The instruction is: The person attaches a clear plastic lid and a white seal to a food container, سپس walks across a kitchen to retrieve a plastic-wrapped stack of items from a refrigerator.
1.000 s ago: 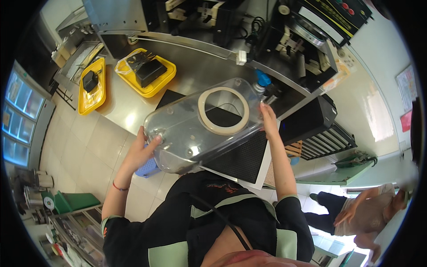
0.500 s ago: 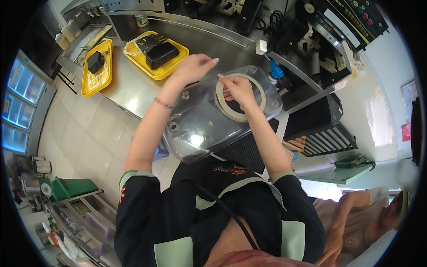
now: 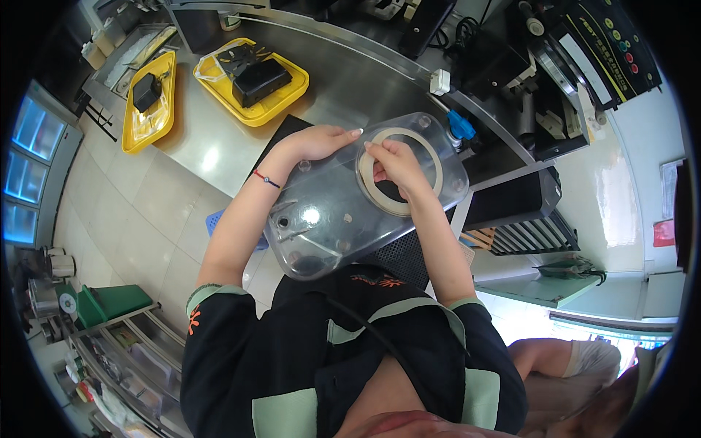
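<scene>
A clear plastic cover (image 3: 328, 219) with rounded corners lies tilted across the bench edge before me. A cream ring (image 3: 435, 157) rims a round opening at its right end. My right hand (image 3: 400, 166) reaches over the opening, thumb and curled fingers closed at the ring's left edge. Its fingertips show inside the opening. Along the cover's far left edge lies my left hand (image 3: 319, 142), fingers stretched out to the right. It appears to touch the cover; its underside is hidden. Past that hand shows the edge of a black flat thing (image 3: 281, 132).
Two yellow trays (image 3: 301, 91) with black parts stand on the metal bench (image 3: 343, 95) at the far left. Blue and white plugs (image 3: 460, 125) hang by the bench's back rail. Dark machines stand at the far right. Another person's arm (image 3: 544, 358) shows at the lower right.
My left hand has come down from the air onto the cover's far edge. My right hand stays at the ring. The view has shifted a little, and the other person has moved.
</scene>
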The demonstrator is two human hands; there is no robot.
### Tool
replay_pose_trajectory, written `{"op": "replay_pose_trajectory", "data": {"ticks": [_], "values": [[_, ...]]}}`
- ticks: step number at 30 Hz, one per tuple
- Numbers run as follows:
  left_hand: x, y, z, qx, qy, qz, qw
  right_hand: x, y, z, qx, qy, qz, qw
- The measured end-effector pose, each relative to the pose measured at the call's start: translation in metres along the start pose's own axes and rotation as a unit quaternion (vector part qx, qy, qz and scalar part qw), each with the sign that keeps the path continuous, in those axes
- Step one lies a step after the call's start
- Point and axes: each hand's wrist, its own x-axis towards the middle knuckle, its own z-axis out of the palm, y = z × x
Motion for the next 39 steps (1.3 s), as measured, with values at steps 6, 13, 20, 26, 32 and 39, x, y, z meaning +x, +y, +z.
{"op": "replay_pose_trajectory", "data": {"ticks": [6, 13, 20, 26, 32, 39], "values": [[0.000, -0.002, 0.001, 0.018, 0.025, 0.001, 1.000, 0.002, 0.011, 0.002, -0.022, 0.025, -0.061, 0.998], [-0.001, 0.008, 0.001, 0.041, 0.019, -0.012, 0.999, 0.002, 0.011, 0.005, 0.068, 0.038, -0.045, 0.996], [0.009, 0.005, 0.002, 0.056, -0.001, 0.025, 0.998, 0.003, 0.002, 0.009, 0.030, 0.045, -0.039, 0.998], [0.008, -0.001, 0.003, 0.027, 0.016, 0.007, 0.999, -0.007, -0.023, -0.014, -0.093, -0.030, 0.014, 0.995], [0.005, 0.003, 0.001, 0.015, 0.011, 0.013, 1.000, -0.023, -0.018, -0.019, -0.085, -0.133, -0.013, 0.987], [0.003, 0.001, 0.005, -0.016, 0.021, 0.004, 1.000, -0.021, 0.006, -0.018, -0.055, -0.128, -0.020, 0.990]]}}
